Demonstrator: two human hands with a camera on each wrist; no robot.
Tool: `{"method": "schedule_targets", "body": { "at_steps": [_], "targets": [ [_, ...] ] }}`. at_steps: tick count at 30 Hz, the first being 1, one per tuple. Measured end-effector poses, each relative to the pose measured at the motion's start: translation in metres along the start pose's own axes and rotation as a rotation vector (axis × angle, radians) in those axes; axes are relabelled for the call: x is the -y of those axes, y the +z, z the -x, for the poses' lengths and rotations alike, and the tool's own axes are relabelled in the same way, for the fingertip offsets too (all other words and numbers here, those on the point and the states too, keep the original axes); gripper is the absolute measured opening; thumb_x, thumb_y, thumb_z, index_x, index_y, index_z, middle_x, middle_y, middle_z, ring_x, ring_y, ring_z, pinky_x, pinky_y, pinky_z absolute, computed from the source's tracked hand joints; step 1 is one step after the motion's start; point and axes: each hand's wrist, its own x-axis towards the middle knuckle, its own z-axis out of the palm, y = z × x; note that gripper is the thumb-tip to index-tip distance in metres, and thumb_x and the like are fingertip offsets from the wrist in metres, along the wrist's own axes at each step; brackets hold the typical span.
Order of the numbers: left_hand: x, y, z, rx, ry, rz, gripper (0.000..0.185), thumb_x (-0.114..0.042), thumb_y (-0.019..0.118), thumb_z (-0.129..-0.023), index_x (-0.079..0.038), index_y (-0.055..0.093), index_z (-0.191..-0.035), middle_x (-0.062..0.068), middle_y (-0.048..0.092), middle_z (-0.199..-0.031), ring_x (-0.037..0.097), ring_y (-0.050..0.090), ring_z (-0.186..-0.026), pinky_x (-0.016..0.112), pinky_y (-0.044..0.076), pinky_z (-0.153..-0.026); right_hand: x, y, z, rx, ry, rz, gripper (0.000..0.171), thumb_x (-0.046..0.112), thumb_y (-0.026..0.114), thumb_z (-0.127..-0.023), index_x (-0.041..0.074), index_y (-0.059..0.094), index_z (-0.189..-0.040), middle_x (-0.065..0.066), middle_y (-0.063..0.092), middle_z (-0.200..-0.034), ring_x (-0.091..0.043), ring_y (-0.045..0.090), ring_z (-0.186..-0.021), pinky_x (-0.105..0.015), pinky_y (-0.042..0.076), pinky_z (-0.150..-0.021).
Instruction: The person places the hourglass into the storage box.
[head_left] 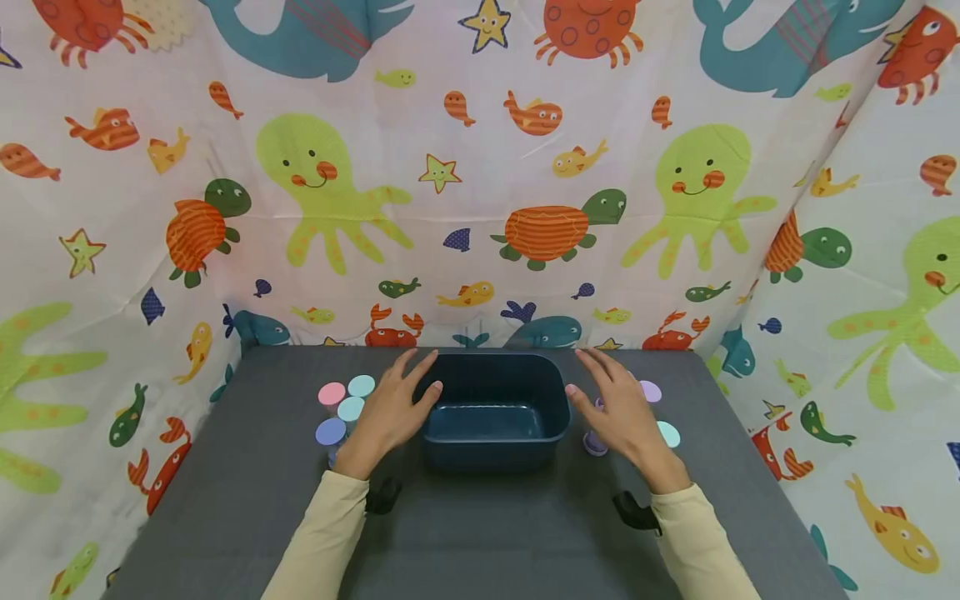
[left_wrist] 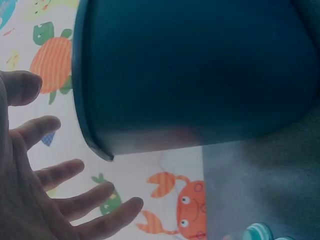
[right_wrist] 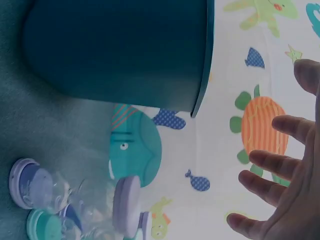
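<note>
A dark teal plastic tub [head_left: 491, 412] stands empty in the middle of the grey table [head_left: 487, 533]. My left hand [head_left: 401, 398] hovers at its left side with fingers straight and spread, holding nothing. My right hand [head_left: 617, 408] mirrors it at the right side, also spread and empty. In the left wrist view the left hand [left_wrist: 50, 190] is apart from the tub [left_wrist: 190, 75]. The right wrist view shows the right hand [right_wrist: 280, 195] likewise clear of the tub [right_wrist: 120, 50].
Several small jars with pastel lids [head_left: 341, 408] stand left of the tub, partly behind my left hand. More jars [head_left: 651, 392] stand to the right, seen up close as a purple-lidded jar [right_wrist: 30, 185]. Sea-animal patterned cloth [head_left: 480, 167] walls in the table on three sides.
</note>
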Motion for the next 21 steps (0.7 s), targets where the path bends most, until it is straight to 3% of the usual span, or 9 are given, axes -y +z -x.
{"method": "schedule_targets", "body": {
  "at_steps": [8, 15, 21],
  "targets": [
    [0.008, 0.007, 0.005, -0.024, -0.020, 0.080, 0.057, -0.047, 0.045, -0.101, -0.034, 0.029, -0.154, 0.013, 0.033, -0.156, 0.040, 0.045, -0.134, 0.061, 0.042, -0.101, -0.021, -0.003, 0.016, -0.095, 0.022, -0.066, 0.060, 0.043, 0.056, -0.097, 0.017, 0.042, -0.149, -0.017, 0.043, -0.151, -0.041, 0.043, -0.135, -0.069, 0.032, -0.106],
    [0.016, 0.014, 0.005, -0.053, -0.050, 0.147, 0.061, -0.042, 0.049, -0.100, -0.037, 0.024, -0.155, 0.014, 0.042, -0.144, 0.034, 0.059, -0.116, 0.054, 0.052, -0.088, -0.043, -0.005, 0.030, -0.171, 0.037, -0.104, 0.055, 0.035, 0.057, -0.097, 0.017, 0.045, -0.148, -0.019, 0.046, -0.147, -0.045, 0.043, -0.132, -0.071, 0.033, -0.101],
    [0.025, 0.017, 0.008, -0.055, -0.077, 0.225, 0.066, -0.034, 0.053, -0.100, -0.039, 0.019, -0.156, 0.014, 0.045, -0.140, 0.029, 0.061, -0.113, 0.052, 0.053, -0.089, -0.056, -0.007, 0.040, -0.194, 0.070, -0.107, 0.056, 0.035, 0.059, -0.095, 0.015, 0.047, -0.146, -0.019, 0.047, -0.145, -0.044, 0.043, -0.132, -0.070, 0.032, -0.103]
  ]
}}
